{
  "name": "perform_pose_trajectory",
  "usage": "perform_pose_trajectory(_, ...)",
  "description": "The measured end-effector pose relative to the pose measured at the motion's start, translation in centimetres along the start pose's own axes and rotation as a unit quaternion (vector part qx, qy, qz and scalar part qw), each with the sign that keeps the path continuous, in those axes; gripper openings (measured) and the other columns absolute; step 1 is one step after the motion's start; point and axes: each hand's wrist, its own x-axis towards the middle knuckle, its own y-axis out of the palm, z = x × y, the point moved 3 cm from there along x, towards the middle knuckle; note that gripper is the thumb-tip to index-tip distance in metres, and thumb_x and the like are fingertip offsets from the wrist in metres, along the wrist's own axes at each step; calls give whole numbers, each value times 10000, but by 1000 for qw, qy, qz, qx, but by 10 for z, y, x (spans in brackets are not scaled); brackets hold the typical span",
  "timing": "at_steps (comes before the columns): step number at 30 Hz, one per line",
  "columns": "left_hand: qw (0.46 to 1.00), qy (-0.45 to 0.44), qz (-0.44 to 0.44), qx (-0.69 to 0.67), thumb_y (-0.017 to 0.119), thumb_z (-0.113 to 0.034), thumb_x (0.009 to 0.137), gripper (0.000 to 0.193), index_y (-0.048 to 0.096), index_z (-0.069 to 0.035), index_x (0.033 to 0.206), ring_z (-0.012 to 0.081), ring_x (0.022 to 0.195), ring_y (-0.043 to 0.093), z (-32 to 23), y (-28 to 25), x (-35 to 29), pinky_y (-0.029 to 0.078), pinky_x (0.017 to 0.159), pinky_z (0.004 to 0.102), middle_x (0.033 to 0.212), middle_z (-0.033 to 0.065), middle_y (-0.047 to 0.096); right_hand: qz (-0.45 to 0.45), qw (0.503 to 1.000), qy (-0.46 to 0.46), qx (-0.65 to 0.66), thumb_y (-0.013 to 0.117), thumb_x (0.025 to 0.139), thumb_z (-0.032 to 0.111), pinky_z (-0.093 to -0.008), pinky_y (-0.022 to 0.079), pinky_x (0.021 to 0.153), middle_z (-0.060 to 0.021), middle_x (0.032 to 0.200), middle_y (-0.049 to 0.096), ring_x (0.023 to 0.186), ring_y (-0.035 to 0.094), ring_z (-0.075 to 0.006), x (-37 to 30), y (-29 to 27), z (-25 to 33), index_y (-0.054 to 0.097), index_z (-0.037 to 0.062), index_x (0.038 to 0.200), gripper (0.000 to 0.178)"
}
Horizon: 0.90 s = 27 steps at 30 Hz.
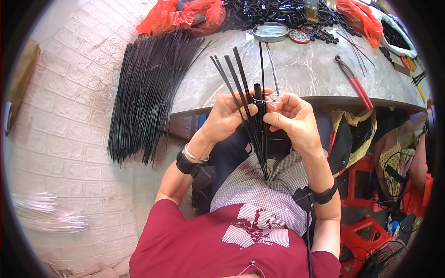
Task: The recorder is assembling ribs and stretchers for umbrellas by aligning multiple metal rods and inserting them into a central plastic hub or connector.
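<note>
My left hand (228,116) is closed around several thin black rods (238,76), which fan out above the fingers and come together over my lap. Among them a wider black tube (257,89) stands upright, its hollow end on top. A thin silvery wire (268,100) loops round the tube just below that end, with loose ends poking out to the right. At those ends my right hand (296,121) is pinched, its thumb against the tube's side. The fingertips partly hide what they grip.
A thick bundle of black rods (146,88) hangs over the grey table's (306,60) left edge. Red-handled pliers (354,83) lie at the right. Farther back are a round tin of wires (270,31), a small red dish (299,36) and piled black parts (269,11).
</note>
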Motion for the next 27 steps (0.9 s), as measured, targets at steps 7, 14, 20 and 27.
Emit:
perform_pose_trajectory(7, 998, 22, -24, -55, 654, -195, 914, 433, 536, 45, 1255, 201, 1070, 617, 5, 3, -5, 470, 962, 358, 1166, 143, 632, -26, 998, -57, -2, 753, 803, 28, -207, 527, 600, -24, 870, 654, 755, 620, -62, -11, 13, 3, 616, 14, 907, 173)
perform_pose_trajectory(14, 998, 35, -5, -61, 642, -151, 914, 403, 544, 58, 1245, 210, 1062, 627, -3, 1, -18, 486, 946, 360, 1109, 147, 659, 5, 999, -5, -42, 772, 789, 49, -208, 533, 591, -6, 827, 629, 702, 613, -57, -15, 24, 14, 588, 32, 854, 196)
perform_pose_trajectory(20, 999, 31, 24, 15, 616, -116, 926, 362, 563, 38, 1250, 206, 1066, 626, -13, -4, -27, 480, 955, 346, 1117, 126, 669, 14, 999, 38, -11, 779, 766, 31, -212, 529, 576, 7, 801, 616, 678, 602, -58, -15, 31, 12, 555, 65, 805, 229)
perform_pose_trajectory(27, 993, 52, -50, -96, 579, -155, 959, 386, 521, 42, 1285, 167, 1076, 609, 7, -3, -23, 465, 963, 304, 1128, 103, 653, -32, 998, -22, -48, 758, 804, 55, -209, 473, 681, 2, 875, 631, 770, 577, -59, -7, 27, -5, 587, 47, 937, 217)
